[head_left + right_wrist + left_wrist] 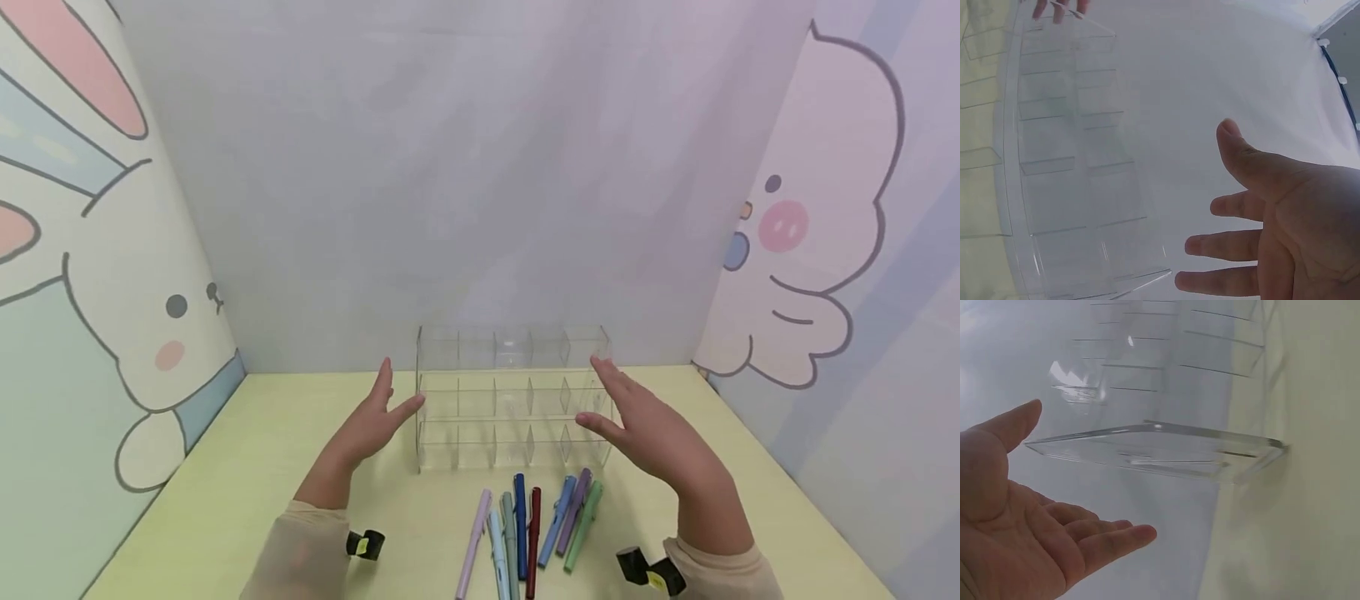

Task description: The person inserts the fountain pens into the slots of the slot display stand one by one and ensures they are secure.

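Observation:
A clear acrylic rack (512, 432) with three tiers of divided compartments stands at the back of the table. My left hand (372, 427) is spread beside its left end, palm inward, thumb close to the side panel. At the opposite end my right hand (654, 435) is also spread, its fingertips overlapping the rack's right edge in the head view. In the left wrist view, straight fingers of the left hand (1041, 544) flank the side panel (1147, 442). The right wrist view shows an empty palm of the right hand (1300, 228) beside the compartments (1047, 165).
In front of the rack lie several capped pens: a light purple one (474, 543), a dark blue one (521, 527), a dark red one (533, 542), a green one (583, 527) and others. A grey cloth (465, 183) hangs behind; cartoon-printed panels (817, 233) flank the table (285, 433).

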`<state>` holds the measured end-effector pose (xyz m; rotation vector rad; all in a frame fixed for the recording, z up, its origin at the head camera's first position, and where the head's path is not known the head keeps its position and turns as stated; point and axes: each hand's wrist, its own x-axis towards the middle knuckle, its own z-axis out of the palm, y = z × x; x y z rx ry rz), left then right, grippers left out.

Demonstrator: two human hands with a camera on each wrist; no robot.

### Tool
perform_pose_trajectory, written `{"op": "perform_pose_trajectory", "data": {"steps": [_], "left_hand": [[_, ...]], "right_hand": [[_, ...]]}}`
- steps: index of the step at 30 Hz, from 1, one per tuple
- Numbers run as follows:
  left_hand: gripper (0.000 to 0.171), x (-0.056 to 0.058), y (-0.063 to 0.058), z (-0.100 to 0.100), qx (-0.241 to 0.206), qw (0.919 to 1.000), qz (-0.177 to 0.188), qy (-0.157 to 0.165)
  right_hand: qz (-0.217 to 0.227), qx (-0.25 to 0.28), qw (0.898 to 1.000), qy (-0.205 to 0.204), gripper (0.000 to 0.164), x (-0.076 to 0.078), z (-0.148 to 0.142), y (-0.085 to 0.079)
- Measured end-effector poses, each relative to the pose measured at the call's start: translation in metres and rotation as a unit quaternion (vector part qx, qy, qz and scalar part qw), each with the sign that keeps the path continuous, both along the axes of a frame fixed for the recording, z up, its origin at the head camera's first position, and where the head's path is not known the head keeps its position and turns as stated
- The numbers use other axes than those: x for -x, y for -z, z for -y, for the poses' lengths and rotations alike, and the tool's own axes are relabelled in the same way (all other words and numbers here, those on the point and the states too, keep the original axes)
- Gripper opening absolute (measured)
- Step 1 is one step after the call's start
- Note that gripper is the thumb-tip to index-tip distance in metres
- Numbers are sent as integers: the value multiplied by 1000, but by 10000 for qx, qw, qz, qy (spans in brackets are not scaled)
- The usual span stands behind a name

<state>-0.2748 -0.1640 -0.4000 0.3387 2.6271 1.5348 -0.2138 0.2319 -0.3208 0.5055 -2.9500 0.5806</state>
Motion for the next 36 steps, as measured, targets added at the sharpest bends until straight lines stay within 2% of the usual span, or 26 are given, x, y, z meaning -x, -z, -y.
{"op": "perform_pose_trajectory", "data": {"steps": [3, 6, 10, 12, 16, 20, 23, 28, 32, 36], "left_hand": [[97, 8, 13, 0, -388, 9990, 197, 29], [93, 13, 20, 0, -644, 9975, 303, 26], [87, 15, 23, 0, -913, 9944, 515, 149], [84, 16, 23, -1, -1015, 9928, 581, 263], [81, 17, 24, -4, -1028, 9921, 573, 440], [78, 18, 27, -7, -938, 9931, 481, 508], [72, 19, 28, -8, -919, 9936, 452, 482], [66, 20, 30, -9, -885, 9941, 470, 407], [66, 19, 31, -9, -859, 9943, 491, 397], [66, 18, 30, -10, -851, 9943, 510, 393]], "right_hand": [[124, -90, 9998, 149, 87, 1, -3, -1], [293, -173, 9991, 270, 87, 2, -6, -2], [571, -127, 9980, 226, 82, 5, -8, -1], [746, -100, 9970, 159, 73, 7, -9, 0], [1323, -164, 9909, 165, 63, 13, -9, 6], [2199, -67, 9742, 497, 56, 21, -8, 18], [2667, -63, 9609, 743, 42, 25, -5, 30], [2959, -476, 9510, 762, 21, 33, 6, 55], [3012, -736, 9486, 642, 19, 37, 12, 72], [2947, -910, 9497, 543, 23, 39, 16, 81]]}}
